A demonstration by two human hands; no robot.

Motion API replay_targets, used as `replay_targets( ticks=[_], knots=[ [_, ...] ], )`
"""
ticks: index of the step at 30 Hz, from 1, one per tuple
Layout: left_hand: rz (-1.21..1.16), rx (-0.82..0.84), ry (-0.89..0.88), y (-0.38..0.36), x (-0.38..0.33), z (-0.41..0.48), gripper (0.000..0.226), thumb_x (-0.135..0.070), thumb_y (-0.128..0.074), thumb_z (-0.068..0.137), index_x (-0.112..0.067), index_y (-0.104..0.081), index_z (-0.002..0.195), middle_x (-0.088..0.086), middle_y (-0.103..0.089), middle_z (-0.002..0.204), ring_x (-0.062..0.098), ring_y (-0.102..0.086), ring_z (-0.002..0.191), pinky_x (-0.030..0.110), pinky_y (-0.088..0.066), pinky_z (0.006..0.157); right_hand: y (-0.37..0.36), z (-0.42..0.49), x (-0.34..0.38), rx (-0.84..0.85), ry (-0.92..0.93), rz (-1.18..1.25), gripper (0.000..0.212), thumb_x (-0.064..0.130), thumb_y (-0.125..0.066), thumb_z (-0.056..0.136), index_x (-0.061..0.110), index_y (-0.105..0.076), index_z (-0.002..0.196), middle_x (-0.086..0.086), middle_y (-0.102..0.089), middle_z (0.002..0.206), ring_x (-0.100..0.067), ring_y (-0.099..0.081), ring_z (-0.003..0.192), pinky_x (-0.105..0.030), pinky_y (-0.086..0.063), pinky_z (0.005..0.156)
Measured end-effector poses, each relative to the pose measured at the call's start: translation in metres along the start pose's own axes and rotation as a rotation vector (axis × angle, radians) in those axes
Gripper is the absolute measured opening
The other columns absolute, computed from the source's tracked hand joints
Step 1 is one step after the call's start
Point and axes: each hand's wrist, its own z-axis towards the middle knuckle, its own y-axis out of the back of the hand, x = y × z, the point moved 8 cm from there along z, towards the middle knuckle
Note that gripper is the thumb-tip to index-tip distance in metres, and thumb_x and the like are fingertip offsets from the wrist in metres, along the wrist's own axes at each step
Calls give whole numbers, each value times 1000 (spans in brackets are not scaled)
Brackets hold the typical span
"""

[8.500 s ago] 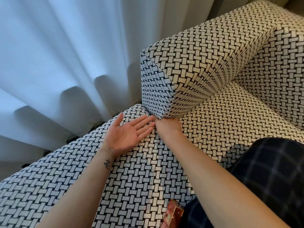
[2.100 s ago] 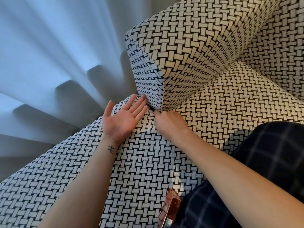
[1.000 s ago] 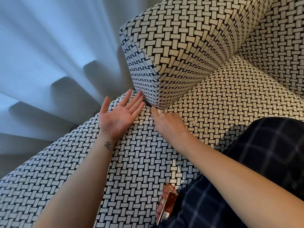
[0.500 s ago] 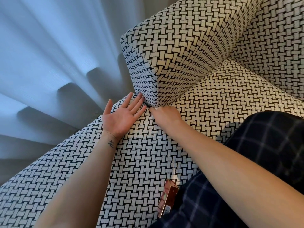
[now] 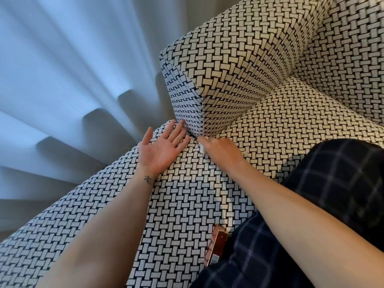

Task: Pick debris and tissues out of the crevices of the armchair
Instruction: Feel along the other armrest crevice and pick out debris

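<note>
Tissue [image 5: 202, 146] shows as a small white scrap near the middle of the frame, just at the mouth of the crevice [image 5: 191, 134] where the armrest [image 5: 228, 65] meets the seat cushion [image 5: 176, 194] of the armchair [image 5: 342, 48]. My right hand [image 5: 222, 149] lies knuckles up on the cushion with its fingers curled in, pinching that scrap; how much of it is tucked under my fingers I cannot tell. My left hand [image 5: 161, 147] lies just left of it, palm up and flat, fingers straight and loosely spread, holding nothing. Its fingertips touch the foot of the armrest's front face, right at the crevice. A small dark tattoo [image 5: 148, 179] marks that wrist. The crevice itself is a thin dark line, and what else sits inside it is hidden.

At the lower middle of the frame a small reddish box [image 5: 216, 246] stands wedged between the cushion and my dark checked trousers [image 5: 332, 194]; its contents cannot be seen. Pale pleated curtain [image 5: 72, 69] fills the upper left.
</note>
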Motion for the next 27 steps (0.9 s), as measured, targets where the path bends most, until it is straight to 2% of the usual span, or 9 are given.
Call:
replay_targets(
  ticks=[3,7,10,16,19,21,23,25,27],
  knots=[
    [38,-19,18,3,1,1,76,-56,-33,105,-4,-26,160,16,-30,166,36,-23,155,52,-6,128,-1,-9,-6,-83,-57,148,27,10,-52,101,17,-49,127,-2,-69,90,-22,-66,69,-37,-58,62],
    [71,-20,35,3,5,-2,77,-58,-33,105,-5,-25,160,12,-28,167,37,-22,155,50,-5,129,6,-12,-4,-145,-147,584,29,22,-54,101,30,-55,128,8,-60,74,-6,-49,55,-27,-36,51],
    [75,-20,63,0,10,-7,75,-55,-34,106,-6,-21,161,10,-25,168,32,-21,156,46,-5,129,9,-2,17,-105,-113,737,29,27,-53,101,34,-56,129,4,-70,86,-11,-56,62,-29,-42,56],
    [95,-55,69,1,15,-14,67,-45,-32,108,-8,-18,162,11,-18,170,33,-13,157,44,-2,129,3,6,33,64,-192,711,48,36,-40,106,34,-33,153,-7,-70,117,-26,-65,99,-33,-43,74],
    [132,-64,56,-1,23,-22,58,-30,-29,110,-11,-15,163,11,-12,171,28,-16,157,39,-7,129,4,3,28,85,-222,719,47,45,-35,106,39,-27,153,-3,-72,103,-19,-64,77,-32,-47,66],
    [152,-49,82,-6,34,-26,57,-21,-37,107,-10,-25,161,15,-29,164,29,-37,147,38,-23,126,7,-1,24,103,-210,688,46,48,-35,106,38,-30,151,2,-69,99,-12,-58,70,-32,-49,64],
    [165,-45,90,-11,43,-29,48,-17,-40,106,-10,-39,154,17,-45,151,29,-49,136,37,-31,121,12,-7,18,88,-215,708,43,47,-37,106,37,-39,147,3,-66,111,-11,-61,84,-34,-52,74],
    [176,-31,107,-21,55,-32,43,-15,-39,106,-9,-45,148,17,-51,146,27,-50,135,35,-27,124,18,-15,9,40,-245,753,37,42,-42,105,35,-48,140,3,-57,122,-13,-60,100,-37,-52,86],
    [205,4,126,-32,68,-32,48,-11,-45,103,-9,-41,151,17,-48,147,25,-46,135,34,-21,126,24,-24,1,-9,-274,798,29,34,-47,104,31,-54,131,5,-50,121,-11,-57,98,-35,-53,86]
  ],
)
